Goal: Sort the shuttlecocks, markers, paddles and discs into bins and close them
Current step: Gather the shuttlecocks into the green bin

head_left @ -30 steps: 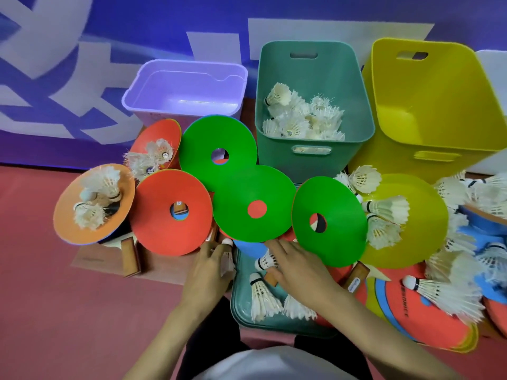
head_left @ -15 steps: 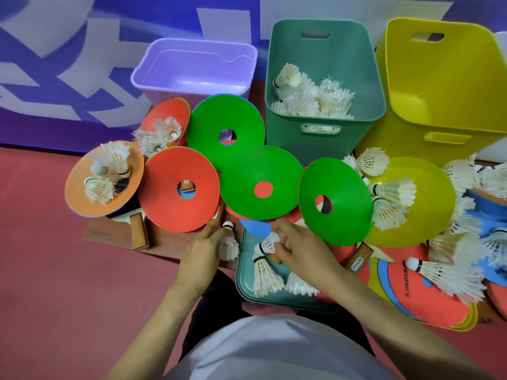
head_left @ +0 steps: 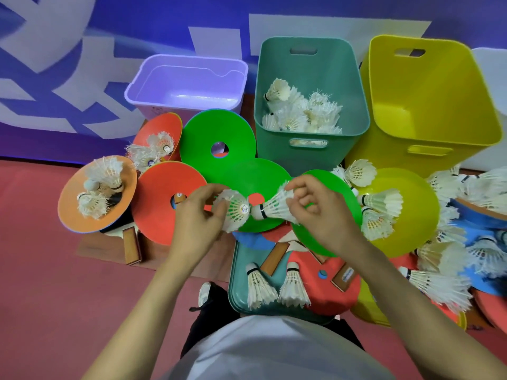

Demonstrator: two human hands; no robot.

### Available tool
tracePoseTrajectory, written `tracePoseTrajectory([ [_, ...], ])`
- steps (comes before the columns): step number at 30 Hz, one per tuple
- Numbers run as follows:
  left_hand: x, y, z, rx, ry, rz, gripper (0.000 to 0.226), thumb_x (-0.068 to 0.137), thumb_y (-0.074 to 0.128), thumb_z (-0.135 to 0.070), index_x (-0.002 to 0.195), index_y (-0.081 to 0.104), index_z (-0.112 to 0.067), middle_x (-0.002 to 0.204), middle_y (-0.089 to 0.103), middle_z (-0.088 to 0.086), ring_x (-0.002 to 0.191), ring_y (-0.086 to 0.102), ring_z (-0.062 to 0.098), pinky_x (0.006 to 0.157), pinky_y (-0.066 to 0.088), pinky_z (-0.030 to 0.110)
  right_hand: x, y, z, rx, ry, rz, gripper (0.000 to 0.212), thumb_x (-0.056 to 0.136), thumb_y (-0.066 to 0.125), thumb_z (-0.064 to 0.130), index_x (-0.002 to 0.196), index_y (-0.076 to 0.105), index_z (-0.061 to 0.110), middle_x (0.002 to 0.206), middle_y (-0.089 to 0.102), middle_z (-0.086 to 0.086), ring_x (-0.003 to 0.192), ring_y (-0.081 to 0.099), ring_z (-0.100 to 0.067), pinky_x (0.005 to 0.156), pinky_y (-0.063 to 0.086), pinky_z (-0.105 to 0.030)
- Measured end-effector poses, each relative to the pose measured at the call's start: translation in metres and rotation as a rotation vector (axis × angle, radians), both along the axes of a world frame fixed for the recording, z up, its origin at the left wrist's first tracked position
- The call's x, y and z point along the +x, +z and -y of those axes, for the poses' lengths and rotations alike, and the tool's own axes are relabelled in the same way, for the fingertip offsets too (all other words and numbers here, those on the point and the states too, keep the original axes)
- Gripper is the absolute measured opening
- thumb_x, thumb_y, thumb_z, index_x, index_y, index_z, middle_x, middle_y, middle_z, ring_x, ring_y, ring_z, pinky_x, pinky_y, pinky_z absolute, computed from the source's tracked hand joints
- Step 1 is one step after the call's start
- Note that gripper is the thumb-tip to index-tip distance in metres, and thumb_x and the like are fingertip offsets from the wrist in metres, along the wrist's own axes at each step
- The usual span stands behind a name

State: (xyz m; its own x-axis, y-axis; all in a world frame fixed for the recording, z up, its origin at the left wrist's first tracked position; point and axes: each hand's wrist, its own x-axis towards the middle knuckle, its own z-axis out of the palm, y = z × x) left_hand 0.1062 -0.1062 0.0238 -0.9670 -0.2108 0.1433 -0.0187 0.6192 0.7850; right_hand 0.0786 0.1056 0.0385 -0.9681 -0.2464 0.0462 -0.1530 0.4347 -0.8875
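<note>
Both hands lifted off lid (head_left: 238, 286) — left hand (head_left: 192, 222) pinches shuttlecock (head_left: 234, 212), right hand (head_left: 322, 215) pinches second shuttlecock (head_left: 275, 206) — corks facing, just before teal bin (head_left: 274, 152).

Person wore a plain white t-shirt (head_left: 274, 352), kinda loose looking, over black trousers (head_left: 216, 322). One white shoe (head_left: 204, 293) peeked out, too small to say much more. Left hand (head_left: 196, 218) and right hand (head_left: 321, 215) were bare, same for the forearms (head_left: 148, 305) right to the frame edge.
</note>
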Motion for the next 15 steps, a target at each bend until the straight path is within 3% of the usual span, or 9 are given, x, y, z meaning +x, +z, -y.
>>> tracePoseTrajectory([
  [4,-0.036,0.017,-0.012,0.026,0.005,-0.075,0.019,0.081,0.061,-0.007,0.097,0.067,-0.017,0.085,0.064,-0.009,0.077,0.053,0.000,0.067,0.044,0.020,-0.029,0.020,-0.009,-0.050,-0.118,-0.084,0.014,0.088,0.060,0.009,0.097,0.057,0.020,0.072,0.050,0.010,0.063,0.048,-0.002,0.058,0.042,-0.011],
  [9,-0.090,0.041,-0.028,0.035,-0.039,-0.132,0.022,0.082,0.063,-0.004,0.094,0.063,-0.022,0.081,0.060,-0.015,0.071,0.052,-0.003,0.066,0.040,0.007,-0.075,0.044,-0.022,-0.079,-0.227,-0.183,0.013,0.090,0.058,0.013,0.100,0.056,0.021,0.074,0.050,0.012,0.070,0.052,-0.009,0.062,0.046,-0.020],
  [11,-0.112,0.048,-0.036,0.014,-0.070,-0.148,0.020,0.083,0.061,-0.005,0.094,0.061,-0.022,0.084,0.063,-0.012,0.071,0.054,-0.004,0.070,0.043,0.011,-0.095,0.051,-0.026,-0.029,-0.275,-0.222,0.014,0.091,0.058,0.013,0.103,0.057,0.019,0.075,0.051,0.013,0.069,0.051,-0.006,0.064,0.046,-0.019],
  [15,-0.158,0.055,-0.050,-0.112,-0.176,-0.181,0.024,0.085,0.054,-0.003,0.106,0.062,-0.011,0.099,0.066,0.003,0.086,0.058,0.017,0.073,0.044,0.026,-0.140,0.056,-0.035,0.150,-0.345,-0.270,0.015,0.091,0.055,0.014,0.106,0.057,0.015,0.082,0.056,0.003,0.073,0.053,-0.012,0.070,0.046,-0.029],
])
